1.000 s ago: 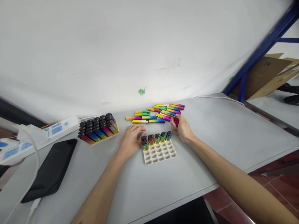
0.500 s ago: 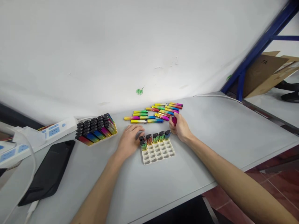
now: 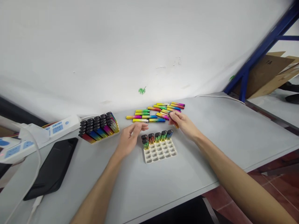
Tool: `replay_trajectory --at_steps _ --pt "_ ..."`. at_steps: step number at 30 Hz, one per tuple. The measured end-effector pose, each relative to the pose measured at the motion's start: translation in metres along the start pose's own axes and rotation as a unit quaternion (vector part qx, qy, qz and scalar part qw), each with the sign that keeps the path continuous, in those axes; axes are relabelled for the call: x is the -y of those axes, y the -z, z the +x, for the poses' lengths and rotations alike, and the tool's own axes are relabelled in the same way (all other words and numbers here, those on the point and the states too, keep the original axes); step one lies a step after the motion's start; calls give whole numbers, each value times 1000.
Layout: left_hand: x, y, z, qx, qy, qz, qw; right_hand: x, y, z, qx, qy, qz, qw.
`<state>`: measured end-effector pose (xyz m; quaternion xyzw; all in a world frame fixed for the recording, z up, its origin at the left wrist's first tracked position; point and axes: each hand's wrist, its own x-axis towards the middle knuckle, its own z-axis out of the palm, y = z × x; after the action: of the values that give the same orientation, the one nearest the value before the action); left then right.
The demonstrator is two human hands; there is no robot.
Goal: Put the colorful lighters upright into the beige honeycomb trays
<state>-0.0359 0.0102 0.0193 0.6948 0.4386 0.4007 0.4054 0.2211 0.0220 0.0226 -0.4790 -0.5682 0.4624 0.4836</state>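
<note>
My right hand is closed on a lighter, whose colourful end shows below the fingers, just behind the tray's right corner. My left hand hovers over the tabletop left of the tray with its fingers apart and nothing in them. The white tray has rows of oval slots; lighters with black tops stand upright along its back row, and a green-yellow lighter stands in front at the left. Behind the hands, several shiny rainbow lighters lie flat, some overlapping, near the wall.
A full block of upright lighters stands at the left, beside a white power strip. In front of the strip lies a black phone with a cable. A cardboard box stands beyond the blue metal frame on the right.
My left hand has drawn back from the tray's back-left corner, fingers now spread. The right hand's grip has turned, so the lighter in it slants downward. The view has shifted slightly.
</note>
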Motion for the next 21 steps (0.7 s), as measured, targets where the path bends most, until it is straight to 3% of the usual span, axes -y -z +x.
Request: replay_trajectory --at_steps 4,8,10,13,17,21 --pt "-12 7 -4 151 -1 -78 985 19 18 -5 -10 84 -31 996" --pt "-18 6 -6 234 116 -12 965 32 23 -12 -78 177 42 980" --pt "-18 4 -7 251 144 -12 957 36 15 -19 -76 219 35 972" --pt "-17 2 -6 247 144 2 958 39 -6 -31 -37 292 -72 953" --pt "-19 3 -5 241 118 49 962 31 -34 -41 3 390 -259 883" --pt "-20 1 -5 247 118 58 960 18 -48 -42 14 455 -331 827"
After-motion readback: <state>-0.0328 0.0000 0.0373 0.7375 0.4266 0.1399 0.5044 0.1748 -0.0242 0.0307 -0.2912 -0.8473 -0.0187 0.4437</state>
